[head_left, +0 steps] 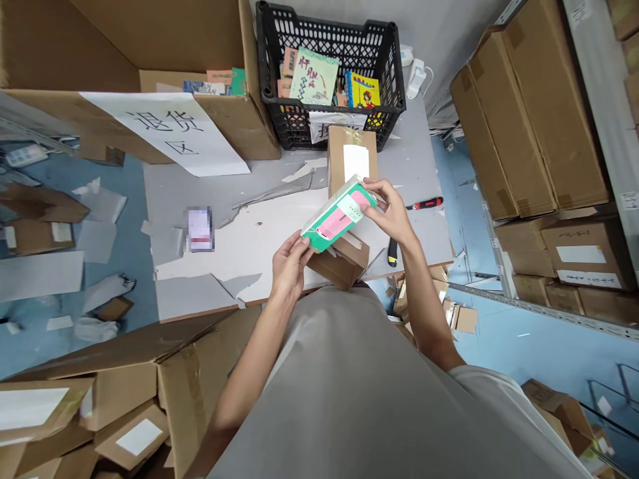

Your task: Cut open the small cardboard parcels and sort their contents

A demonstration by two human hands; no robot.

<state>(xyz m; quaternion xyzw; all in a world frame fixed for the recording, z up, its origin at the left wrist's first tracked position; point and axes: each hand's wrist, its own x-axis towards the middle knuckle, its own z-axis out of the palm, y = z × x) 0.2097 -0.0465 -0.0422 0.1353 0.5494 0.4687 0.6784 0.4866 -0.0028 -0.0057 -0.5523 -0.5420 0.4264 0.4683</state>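
Note:
Tilted between both hands above the table is a thick green and pink book (pixel 339 216) with pale page edges. It looks wrapped in clear plastic. My left hand (pixel 291 263) pinches its lower left corner, thumb on the cover. My right hand (pixel 388 209) grips its upper right end, with the thumb on the front. Directly under the book stands an opened cardboard box (pixel 344 263) with its flaps up. Beyond it, against the crate, sits a taped cardboard box (pixel 337 153) with a white label.
A black plastic crate (pixel 327 30) holding books stands at the back. Left of it is a large carton (pixel 262 126) with a paper sign (pixel 170 126). A yellow-and-black cutter (pixel 393 253) and a red-and-black tool (pixel 426 203) lie at right. Cartons (pixel 549 113) fill a rack.

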